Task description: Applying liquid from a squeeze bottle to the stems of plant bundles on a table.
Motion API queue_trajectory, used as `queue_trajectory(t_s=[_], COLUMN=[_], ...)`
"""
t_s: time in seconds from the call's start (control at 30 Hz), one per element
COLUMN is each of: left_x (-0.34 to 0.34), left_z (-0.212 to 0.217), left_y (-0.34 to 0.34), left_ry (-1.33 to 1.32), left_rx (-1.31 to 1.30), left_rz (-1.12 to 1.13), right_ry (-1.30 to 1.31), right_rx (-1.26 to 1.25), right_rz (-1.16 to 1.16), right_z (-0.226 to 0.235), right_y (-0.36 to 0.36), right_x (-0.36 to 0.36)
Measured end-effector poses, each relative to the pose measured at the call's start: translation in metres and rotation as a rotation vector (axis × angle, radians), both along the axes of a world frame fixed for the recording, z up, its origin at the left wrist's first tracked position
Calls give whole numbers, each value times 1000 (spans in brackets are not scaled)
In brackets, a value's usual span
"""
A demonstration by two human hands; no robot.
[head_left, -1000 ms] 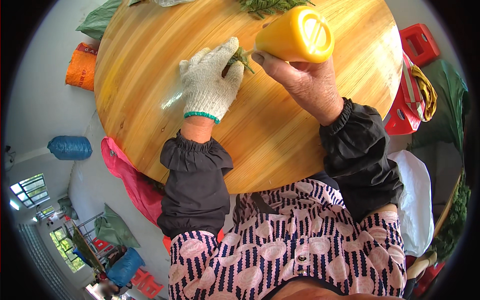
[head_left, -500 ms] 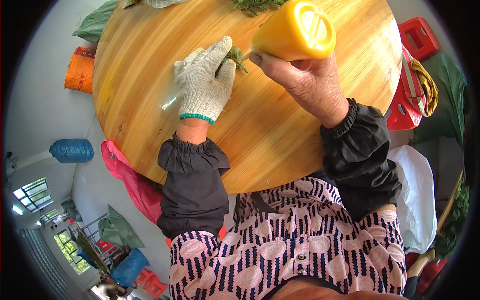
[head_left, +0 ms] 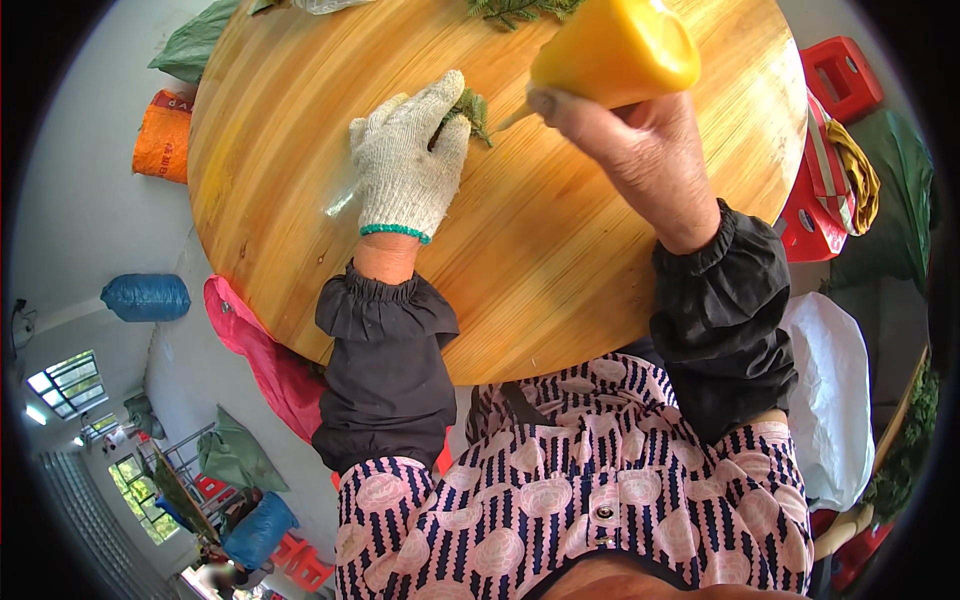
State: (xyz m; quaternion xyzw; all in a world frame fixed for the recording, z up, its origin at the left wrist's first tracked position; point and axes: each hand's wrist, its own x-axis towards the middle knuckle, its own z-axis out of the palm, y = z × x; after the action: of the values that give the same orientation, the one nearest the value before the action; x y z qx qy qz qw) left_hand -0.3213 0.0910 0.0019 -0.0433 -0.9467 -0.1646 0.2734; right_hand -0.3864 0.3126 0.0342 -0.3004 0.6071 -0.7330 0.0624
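Work looks to be at an early or middle stage, judging by what lies on the table (head_left: pixel 560 260). The gloved left hand (head_left: pixel 410 165) rests on the round wooden top, its grip closed around a small green sprig (head_left: pixel 470 108) pinched between thumb and fingers. The bare right hand (head_left: pixel 625 140) is raised above the table, its grip wrapped around a yellow handle (head_left: pixel 615 50); a thin pale tip runs from it down toward the sprig, but whether it touches the leaves I cannot tell. What kind of tool it is stays unclear, as the handle hides most of it.

More greens (head_left: pixel 520 10) lie at the far edge of the table, well apart from the left hand, so I judge that further sprigs remain to be handled. No finished pile shows anywhere on the wood, so how much is done cannot be read from this view.

Around the table sit a red stool (head_left: pixel 840 75), an orange sack (head_left: pixel 160 140), a blue bag (head_left: pixel 145 297) and a white bag (head_left: pixel 830 400).
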Motion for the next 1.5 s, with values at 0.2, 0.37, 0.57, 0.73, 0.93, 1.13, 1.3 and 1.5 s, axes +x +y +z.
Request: queue_trajectory(t_s=[0.2,0.37,0.57,0.73,0.93,1.13,1.3,1.5], left_x=[5,13,177,284,300,136,-33,-135], left_z=[-1,-17,20,-10,-41,45,8,-16], left_y=[-5,-15,-32,-131,-151,-40,-24,3], left_ry=[17,109,35,-419,-787,26,54,-172], left_rx=[45,104,429,149,72,313,646,598], left_rz=[56,71,539,1276,1085,568,96,315], right_ry=[-291,-525,-602,-562,-565,-547,-653,-632], right_rx=[-420,-632,-647,-709,-768,-805,-952,-890], right_rz=[45,209,35,82,-141,-317,-287,-322], right_z=[-21,-45,-73,-67,-75,-71,-72,-72], right_y=[17,11,12,25,23,59,45,39], right_x=[-57,-98,-121,-135,-118,-124,-120,-118])
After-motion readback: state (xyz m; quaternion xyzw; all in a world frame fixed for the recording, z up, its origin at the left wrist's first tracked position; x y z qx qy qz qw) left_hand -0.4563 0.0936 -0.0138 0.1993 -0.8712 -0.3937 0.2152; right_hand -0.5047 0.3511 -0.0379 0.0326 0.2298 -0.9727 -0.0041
